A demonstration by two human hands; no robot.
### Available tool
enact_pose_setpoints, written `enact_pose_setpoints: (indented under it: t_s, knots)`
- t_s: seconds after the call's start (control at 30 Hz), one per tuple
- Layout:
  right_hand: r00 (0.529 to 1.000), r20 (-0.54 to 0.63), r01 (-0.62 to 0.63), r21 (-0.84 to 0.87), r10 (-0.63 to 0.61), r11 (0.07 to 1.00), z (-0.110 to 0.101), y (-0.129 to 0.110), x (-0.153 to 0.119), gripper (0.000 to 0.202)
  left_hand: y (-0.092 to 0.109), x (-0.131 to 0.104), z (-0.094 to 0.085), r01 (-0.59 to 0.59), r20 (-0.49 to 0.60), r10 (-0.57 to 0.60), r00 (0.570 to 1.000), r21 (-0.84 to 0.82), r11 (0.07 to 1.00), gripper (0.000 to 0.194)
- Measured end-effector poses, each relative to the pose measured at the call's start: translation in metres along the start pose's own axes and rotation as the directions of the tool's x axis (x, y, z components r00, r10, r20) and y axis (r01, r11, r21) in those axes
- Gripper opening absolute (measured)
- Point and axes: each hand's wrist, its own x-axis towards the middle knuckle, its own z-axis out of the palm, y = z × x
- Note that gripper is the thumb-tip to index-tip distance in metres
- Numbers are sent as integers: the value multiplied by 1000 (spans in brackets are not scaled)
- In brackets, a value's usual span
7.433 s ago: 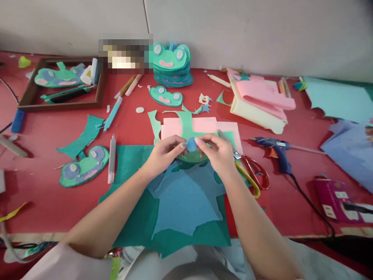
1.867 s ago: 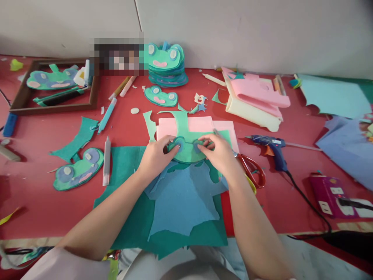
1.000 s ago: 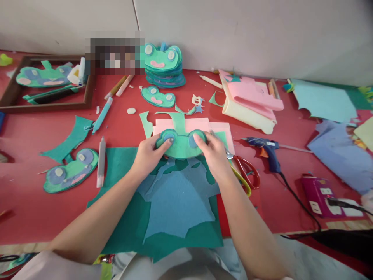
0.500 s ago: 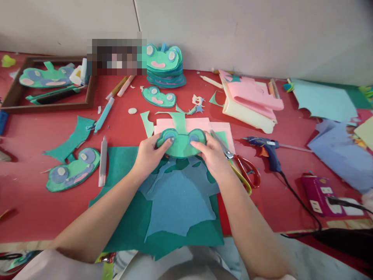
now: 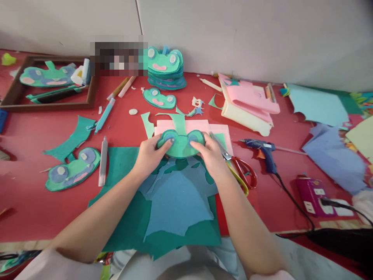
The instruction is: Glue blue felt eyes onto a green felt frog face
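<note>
Currently, green frog-head felt piece point(image 5: 182, 149) is being pinched at its two ends by left hand point(image 5: 150, 154) and right hand point(image 5: 215, 156), thumbs at blue discs point(image 5: 194, 137), roughly midway between near and far bench point(image 5: 29, 210) edges. Near edge is being overhung by teal felt point(image 5: 122, 221).

The left hand point(image 5: 150, 155) and right hand point(image 5: 213, 157) grip opposite ends of the frog face point(image 5: 182, 148), touching its blue discs point(image 5: 196, 136), at the far end of the blue felt point(image 5: 180, 206). The scissors point(image 5: 246, 173) lie just beside the right hand, the glue gun point(image 5: 264, 149) farther right. A stack of frog faces point(image 5: 164, 70) sits at the tabletop point(image 5: 125, 134) rear.
</note>
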Motion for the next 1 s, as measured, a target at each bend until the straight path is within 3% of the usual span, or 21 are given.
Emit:
enact_pose_setpoints:
  t_s: [0.5, 0.77, 1.0]
  knots:
    - [998, -30, 46, -61, -48, 997, 5, -12, -3, 24, -3, 3, 0, 21, -16, -22, 1000, -67, 998, 29]
    - [979, -138, 137, -121, -153, 983, -1, 9, 2, 30, -5, 3, 1, 2, -29, -3, 1000, -50, 999, 29]
    - [972, -132, 167, -196, -195, 966, -3, 13, 2, 34, -7, 3, 2, -4, -10, 3, 1000, -87, 996, 28]
